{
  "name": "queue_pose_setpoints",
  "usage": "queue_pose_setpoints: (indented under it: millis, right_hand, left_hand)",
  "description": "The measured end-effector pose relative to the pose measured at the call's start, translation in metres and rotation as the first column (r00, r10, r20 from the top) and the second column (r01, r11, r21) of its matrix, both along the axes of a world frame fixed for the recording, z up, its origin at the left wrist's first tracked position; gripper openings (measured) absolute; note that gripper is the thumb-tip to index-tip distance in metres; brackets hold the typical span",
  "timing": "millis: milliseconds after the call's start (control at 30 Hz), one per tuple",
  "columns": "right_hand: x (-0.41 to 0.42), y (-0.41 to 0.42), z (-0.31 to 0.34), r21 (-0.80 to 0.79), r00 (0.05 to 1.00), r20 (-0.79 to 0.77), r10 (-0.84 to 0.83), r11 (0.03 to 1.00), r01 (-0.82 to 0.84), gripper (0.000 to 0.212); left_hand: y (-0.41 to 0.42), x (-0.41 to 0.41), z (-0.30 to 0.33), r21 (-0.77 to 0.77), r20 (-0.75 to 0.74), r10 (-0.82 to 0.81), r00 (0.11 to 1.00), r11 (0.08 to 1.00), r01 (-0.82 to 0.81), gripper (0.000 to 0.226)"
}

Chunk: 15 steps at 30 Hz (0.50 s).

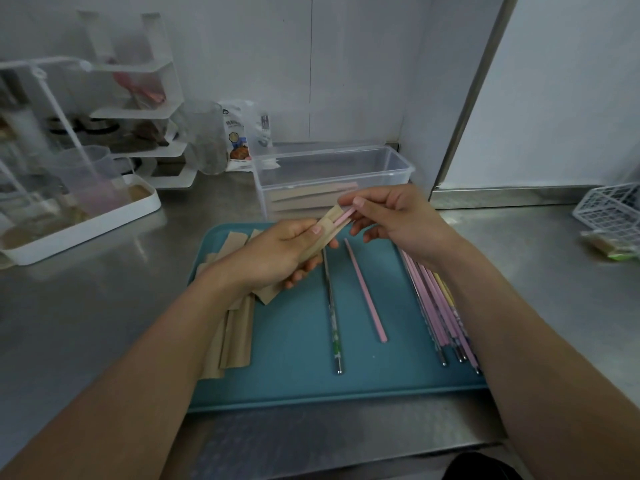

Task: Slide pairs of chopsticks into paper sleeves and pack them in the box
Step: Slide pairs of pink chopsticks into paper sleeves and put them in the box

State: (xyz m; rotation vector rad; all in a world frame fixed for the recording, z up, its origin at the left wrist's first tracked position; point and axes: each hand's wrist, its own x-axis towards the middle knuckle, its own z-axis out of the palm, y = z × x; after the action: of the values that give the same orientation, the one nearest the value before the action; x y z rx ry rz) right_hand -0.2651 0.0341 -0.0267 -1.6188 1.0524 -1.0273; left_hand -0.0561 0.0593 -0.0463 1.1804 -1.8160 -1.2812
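Observation:
My left hand [284, 252] grips a tan paper sleeve [327, 226] above the teal tray [294, 368]. A pink chopstick [345, 215] sticks out of the sleeve's upper end, and my right hand [391, 216] pinches that end between thumb and fingers. Loose on the tray lie a second pink chopstick [367, 292] and a metal chopstick with a green pattern [333, 317]. A bundle of pink, purple and metal chopsticks [440, 313] lies along the tray's right side. Spare sleeves [235, 334] are stacked on the tray's left. The clear plastic box [398, 161] behind the tray holds several filled sleeves.
A white tray with clear cups and a white rack [79, 209] stands at the left on the steel counter. A clear jug [204, 136] and a snack packet stand against the back wall. A white wire basket [609, 209] sits at the far right.

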Motion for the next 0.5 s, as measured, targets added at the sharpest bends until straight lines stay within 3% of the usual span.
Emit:
queue_pose_setpoints:
  millis: [133,233,300,367,433,500]
  right_hand:
    - [0.001,0.003,0.002,0.048,1.000,-0.013,0.015,0.999,-0.014,0.027]
    - [0.000,0.002,0.001,0.051,0.986,-0.033,-0.166,0.985,0.168,0.029]
    - [-0.003,-0.001,-0.003,-0.032,0.914,-0.328,-0.239,0.970,0.242,0.030]
    - [-0.003,0.000,-0.008,-0.054,0.721,-0.673,-0.167,0.983,0.177,0.038]
    - [-0.001,0.001,-0.011,-0.029,0.630,-0.767,-0.119,0.988,0.152,0.042]
    - [0.000,0.002,-0.010,0.008,0.642,-0.762,-0.084,0.990,0.139,0.036]
  left_hand:
    - [0.000,0.001,-0.001,-0.002,0.005,-0.002,1.000,1.000,0.002,0.034]
    - [-0.002,0.002,-0.001,-0.005,0.017,0.054,0.998,0.999,-0.054,0.034]
    - [-0.004,0.003,-0.002,-0.006,0.022,0.118,0.993,0.993,-0.118,0.033]
    - [-0.006,0.005,-0.003,-0.017,0.030,0.173,0.985,0.985,-0.172,0.031]
    - [-0.009,0.007,-0.004,-0.016,0.031,0.208,0.978,0.978,-0.208,0.029]
    - [-0.010,0.008,-0.006,0.001,0.012,0.236,0.972,0.972,-0.236,0.028]
